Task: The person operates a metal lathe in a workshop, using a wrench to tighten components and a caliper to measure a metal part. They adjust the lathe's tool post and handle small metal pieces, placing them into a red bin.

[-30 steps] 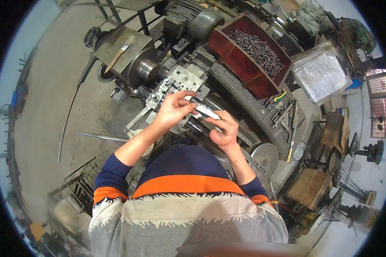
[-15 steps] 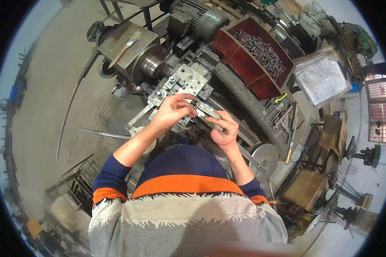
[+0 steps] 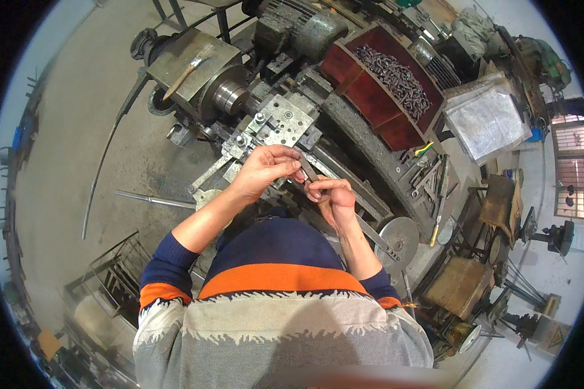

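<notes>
In front of my body, both hands meet over a lathe whose drilled tool block (image 3: 289, 120) sits just beyond them. A narrow, flat grey metal strip (image 3: 310, 170) slants between my hands; its exact kind does not show. My left hand (image 3: 266, 172) pinches the strip's upper part between thumb and fingers. Around its lower part, my right hand (image 3: 333, 196) has its fingers curled and closed. Fingers cover both ends, and I cannot make out any smaller piece between the fingertips. To the far left of the tool block is the round steel chuck (image 3: 230, 97).
Beyond the lathe bed stands a red tray (image 3: 347, 74) full of small metal parts (image 3: 392, 78). Wrenches (image 3: 427, 183) lie to the right near a handwheel (image 3: 399, 243). A brush (image 3: 189, 72) rests on the headstock. Long levers (image 3: 113, 142) stick out at left.
My right hand has moved left and its fingers have closed around the metal strip. My left hand has shifted slightly, its fingers now pinched together at the strip.
</notes>
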